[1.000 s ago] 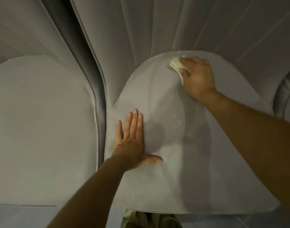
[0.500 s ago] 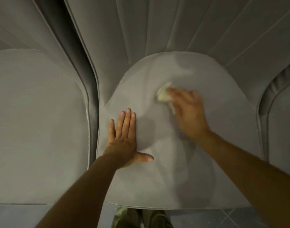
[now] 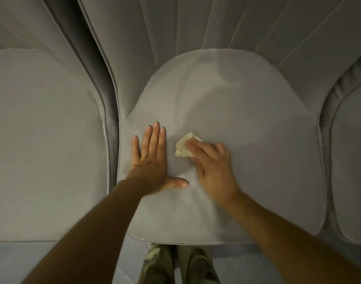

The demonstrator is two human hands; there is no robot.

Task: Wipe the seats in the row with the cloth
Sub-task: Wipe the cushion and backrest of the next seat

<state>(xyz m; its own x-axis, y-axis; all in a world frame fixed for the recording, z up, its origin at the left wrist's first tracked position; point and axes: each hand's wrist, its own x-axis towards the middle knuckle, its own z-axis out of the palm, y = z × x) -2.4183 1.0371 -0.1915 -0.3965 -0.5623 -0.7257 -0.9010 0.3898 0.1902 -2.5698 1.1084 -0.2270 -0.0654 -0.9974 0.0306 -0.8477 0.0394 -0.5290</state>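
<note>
Cloth (image 3: 184, 147), a small crumpled cream wad, lies on the middle seat (image 3: 257, 130), left of that cushion's centre and about halfway between its back and front edges.

Head view: the right hand (image 3: 213, 171) lies palm down over the right part of the cloth. Its fingers are curled onto the fabric and press it against the cushion, so only the left half of the wad shows beyond the fingertips. This hand looks slightly blurred. Its forearm comes in from the lower right corner and crosses the front right part of the cushion.

The left hand (image 3: 152, 160) rests flat on the same cushion near its left edge. Its four fingers are straight, close together and pointing toward the backrest (image 3: 196, 27), and the thumb is spread out to the right. It holds nothing. The cloth sits just beside its index finger, with a narrow strip of cushion between them. Its forearm enters from the lower left.

Around them, the left seat (image 3: 42, 140) fills the left side, separated from the middle seat by a dark gap (image 3: 112, 124). Pale specks (image 3: 103, 130) dot the seam along that gap. A slice of the right seat (image 3: 353, 171) shows at the right edge. The grey backrest is ribbed with lengthwise seams. Below the cushion's front edge stand the person's legs in olive trousers (image 3: 175, 265) on a bluish floor (image 3: 11, 263).
</note>
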